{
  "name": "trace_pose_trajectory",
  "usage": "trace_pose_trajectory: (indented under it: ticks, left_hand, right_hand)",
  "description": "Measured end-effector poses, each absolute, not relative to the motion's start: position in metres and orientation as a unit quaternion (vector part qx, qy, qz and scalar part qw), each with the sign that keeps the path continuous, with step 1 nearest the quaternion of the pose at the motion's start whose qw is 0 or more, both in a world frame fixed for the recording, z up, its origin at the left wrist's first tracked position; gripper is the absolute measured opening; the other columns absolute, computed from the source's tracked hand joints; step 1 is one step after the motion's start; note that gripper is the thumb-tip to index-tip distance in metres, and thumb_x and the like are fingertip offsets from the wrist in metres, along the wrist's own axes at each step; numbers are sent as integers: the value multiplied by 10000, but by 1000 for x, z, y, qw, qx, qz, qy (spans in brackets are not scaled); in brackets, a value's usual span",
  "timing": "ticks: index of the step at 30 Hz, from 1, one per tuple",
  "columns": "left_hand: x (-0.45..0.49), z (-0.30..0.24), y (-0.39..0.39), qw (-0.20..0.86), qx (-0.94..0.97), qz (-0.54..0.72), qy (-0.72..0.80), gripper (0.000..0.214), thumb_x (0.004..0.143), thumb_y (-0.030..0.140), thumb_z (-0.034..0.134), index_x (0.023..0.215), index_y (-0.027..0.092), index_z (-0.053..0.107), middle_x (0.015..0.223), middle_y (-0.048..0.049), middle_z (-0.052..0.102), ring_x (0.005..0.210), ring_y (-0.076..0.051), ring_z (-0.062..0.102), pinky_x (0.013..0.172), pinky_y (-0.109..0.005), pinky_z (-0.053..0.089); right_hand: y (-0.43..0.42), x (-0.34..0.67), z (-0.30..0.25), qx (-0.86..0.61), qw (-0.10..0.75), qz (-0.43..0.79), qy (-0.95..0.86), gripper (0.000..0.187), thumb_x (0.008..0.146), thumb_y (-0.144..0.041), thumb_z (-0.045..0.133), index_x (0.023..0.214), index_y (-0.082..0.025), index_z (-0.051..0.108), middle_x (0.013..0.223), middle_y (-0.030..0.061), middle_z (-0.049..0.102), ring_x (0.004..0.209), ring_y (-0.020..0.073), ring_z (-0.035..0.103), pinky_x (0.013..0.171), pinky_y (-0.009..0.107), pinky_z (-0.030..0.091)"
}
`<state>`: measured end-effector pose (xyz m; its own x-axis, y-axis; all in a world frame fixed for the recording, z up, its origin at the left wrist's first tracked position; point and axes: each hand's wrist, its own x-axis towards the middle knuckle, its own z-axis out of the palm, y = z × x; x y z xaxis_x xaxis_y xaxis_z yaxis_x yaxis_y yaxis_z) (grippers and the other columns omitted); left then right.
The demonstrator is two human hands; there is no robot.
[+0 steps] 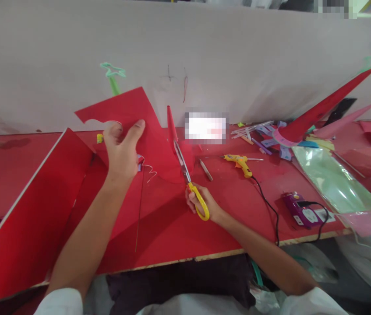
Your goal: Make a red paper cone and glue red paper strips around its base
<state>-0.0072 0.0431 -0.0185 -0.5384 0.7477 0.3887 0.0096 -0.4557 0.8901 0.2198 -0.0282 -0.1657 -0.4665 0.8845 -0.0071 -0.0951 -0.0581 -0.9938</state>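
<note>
My left hand (122, 151) pinches a red sheet of paper (129, 111) and holds it up off the red table, thumb on the near side. The sheet has a curved cut along its left edge. My right hand (201, 204) grips yellow-handled scissors (188, 179), whose blades point away towards a small red paper cone (171, 127) standing on a round red piece. A thin white wire squiggle (149, 171) lies just right of my left hand.
A large red sheet (30, 210) slopes up at the left. A yellow glue gun (240, 162) with a black cable, a purple device (298, 210), a long red cone (323, 107), paper scraps and cellophane (331, 179) lie right. A white wall (205, 52) backs the table.
</note>
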Motion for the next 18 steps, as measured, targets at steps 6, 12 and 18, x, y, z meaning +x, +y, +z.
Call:
trace_pose_trajectory:
  ticks: [6, 12, 18]
  left_hand:
    - [-25, 12, 34, 200, 360, 799, 438, 536, 772, 322, 880, 783, 252, 348, 752, 42, 494, 803, -143, 596, 556, -236, 481]
    - [-33, 21, 37, 179, 367, 838, 363, 477, 735, 294, 846, 779, 237, 374, 836, 41, 560, 929, -130, 633, 838, -269, 598]
    - [-35, 20, 35, 200, 365, 821, 391, 488, 771, 271, 841, 772, 242, 354, 802, 43, 503, 853, -120, 588, 715, -237, 564]
  right_hand:
    - [-34, 223, -163, -255, 296, 692, -607, 687, 942, -906, 476, 926, -220, 519, 658, -73, 511, 483, 78, 448, 491, 223, 412]
    - [-45, 216, -164, -140, 180, 803, -551, 811, 940, -967, 269, 945, -205, 548, 697, -25, 586, 484, 100, 498, 473, 243, 443]
    - [-48, 211, -159, -81, 117, 847, -513, 869, 873, -1029, 243, 890, -209, 529, 618, -29, 563, 411, 104, 444, 388, 247, 382]
